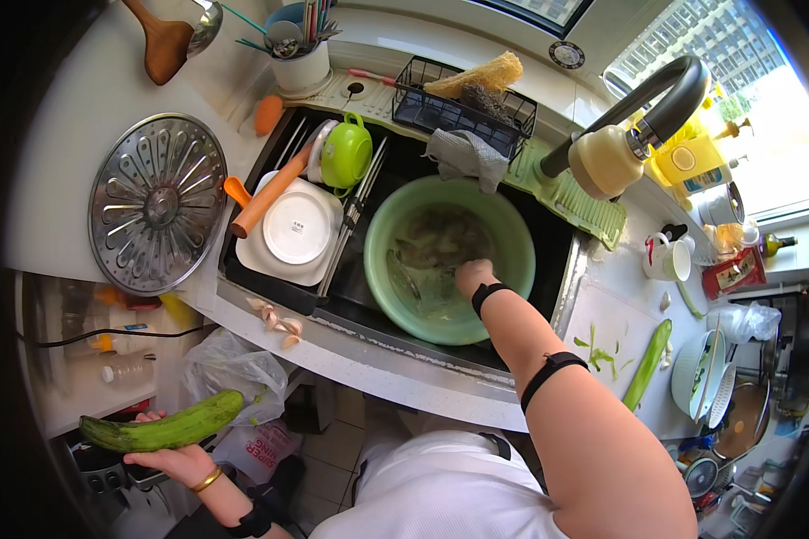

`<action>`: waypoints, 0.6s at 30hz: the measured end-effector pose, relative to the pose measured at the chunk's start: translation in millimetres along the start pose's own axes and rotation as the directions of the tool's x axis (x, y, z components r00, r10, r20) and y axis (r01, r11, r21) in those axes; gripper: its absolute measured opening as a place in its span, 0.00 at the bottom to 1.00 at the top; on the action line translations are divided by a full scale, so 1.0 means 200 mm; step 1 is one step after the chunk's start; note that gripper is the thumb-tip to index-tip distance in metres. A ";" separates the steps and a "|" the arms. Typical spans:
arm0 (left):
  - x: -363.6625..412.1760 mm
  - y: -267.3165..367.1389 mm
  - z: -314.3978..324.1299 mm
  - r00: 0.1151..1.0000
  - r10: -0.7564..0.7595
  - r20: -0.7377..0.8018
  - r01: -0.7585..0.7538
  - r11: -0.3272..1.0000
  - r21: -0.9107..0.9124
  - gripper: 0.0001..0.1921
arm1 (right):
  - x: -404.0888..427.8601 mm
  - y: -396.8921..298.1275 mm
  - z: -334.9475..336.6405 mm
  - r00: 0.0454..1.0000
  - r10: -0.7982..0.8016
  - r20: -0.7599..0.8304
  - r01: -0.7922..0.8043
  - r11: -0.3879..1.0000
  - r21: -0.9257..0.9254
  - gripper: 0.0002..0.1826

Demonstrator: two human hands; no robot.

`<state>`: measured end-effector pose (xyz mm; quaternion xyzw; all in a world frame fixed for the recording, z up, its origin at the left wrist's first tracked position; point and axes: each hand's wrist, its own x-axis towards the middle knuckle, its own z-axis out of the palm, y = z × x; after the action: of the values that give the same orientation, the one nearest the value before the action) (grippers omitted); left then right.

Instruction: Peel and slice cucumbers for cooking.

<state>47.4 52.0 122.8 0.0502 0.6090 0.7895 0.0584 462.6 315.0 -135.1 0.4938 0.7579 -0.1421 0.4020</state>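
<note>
My left hand (185,463), at the lower left, holds a long green gourd (168,424) lying across its palm. Dark streaks mark the gourd's skin. My right hand (474,276) reaches down into a round green plastic basin (375,269) that stands in the sink. Cloudy water fills part of the basin, with dark, blurred matter in it that I cannot make out. The fingers of that hand are turned away or under the water, so whatever they touch is hidden. To the right, a paler green gourd (648,364) rests beside scraps of green peel (601,354).
Left of the basin, a rack holds a white bowl (298,228), a lime-green pot (347,155) and a rolling pin (273,191). The faucet (620,135) arches over the sink's back right. Garlic cloves (276,322) lie on the front edge. A perforated metal steamer plate (158,204) stands left.
</note>
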 end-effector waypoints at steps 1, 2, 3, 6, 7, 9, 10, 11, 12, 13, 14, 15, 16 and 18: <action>-0.01 0.00 0.00 1.000 -0.010 -0.019 0.009 1.000 -0.006 0.38 | -0.03 0.05 -0.05 0.996 0.073 -0.060 -0.069 0.996 0.064 0.09; 0.01 -0.01 -0.03 1.000 -0.003 -0.023 0.003 1.000 -0.006 0.38 | -0.02 0.05 -0.04 0.995 0.074 -0.072 -0.066 0.993 0.100 0.09; 0.02 -0.02 -0.03 1.000 0.003 0.026 -0.002 1.000 -0.024 0.38 | -0.03 0.05 -0.06 0.994 0.076 -0.078 -0.068 0.993 0.099 0.09; 0.01 -0.02 -0.03 1.000 0.004 0.006 -0.004 0.999 -0.040 0.38 | -0.16 0.02 -0.23 0.991 -0.128 0.045 0.127 0.992 0.022 0.14; -0.02 -0.01 0.02 0.999 -0.002 -0.053 0.000 0.999 -0.045 0.38 | -0.18 0.08 -0.26 0.996 -0.042 -0.076 0.050 0.993 0.107 0.13; -0.07 0.02 0.09 0.997 0.004 -0.074 -0.008 0.999 -0.047 0.38 | -0.19 0.22 -0.28 0.967 0.031 -0.254 0.032 0.970 0.240 0.11; -0.08 0.03 0.11 0.995 0.005 -0.099 -0.008 0.999 -0.036 0.39 | -0.20 0.27 -0.30 0.962 0.055 -0.269 0.021 0.962 0.272 0.08; -0.07 0.04 0.09 0.995 0.008 -0.095 -0.012 0.999 -0.046 0.39 | -0.22 0.27 -0.31 0.958 0.060 -0.279 0.019 0.962 0.274 0.08; -0.06 0.03 0.07 0.997 0.008 -0.080 -0.012 0.999 -0.048 0.39 | -0.27 0.27 -0.30 0.880 0.082 -0.468 0.089 0.940 0.331 0.08; -0.05 0.02 0.04 0.998 0.009 -0.067 -0.013 0.999 -0.048 0.40 | -0.31 0.26 -0.29 0.764 0.113 -0.635 0.170 0.914 0.368 0.07; -0.04 0.00 0.01 0.998 0.010 -0.065 -0.014 0.998 -0.058 0.40 | -0.31 0.21 -0.21 0.757 0.067 -0.650 0.146 0.952 0.268 0.07; -0.02 -0.03 -0.03 0.999 -0.015 -0.031 0.013 0.998 -0.061 0.40 | -0.37 0.15 -0.19 0.938 -0.089 -0.334 0.119 0.990 0.070 0.09; 0.01 -0.04 -0.03 0.999 -0.035 0.010 0.036 0.997 -0.068 0.41 | -0.38 0.11 -0.07 0.966 -0.210 -0.148 0.203 0.977 -0.062 0.10; -0.07 0.01 0.04 0.997 -0.038 -0.062 0.032 0.995 -0.091 0.40 | -0.52 0.09 -0.18 0.987 -0.159 -0.036 0.161 0.986 0.049 0.12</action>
<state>63.1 55.9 127.3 0.0117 0.5750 0.8162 0.0550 480.7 279.4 -30.4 0.4438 0.7975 -0.1854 0.3643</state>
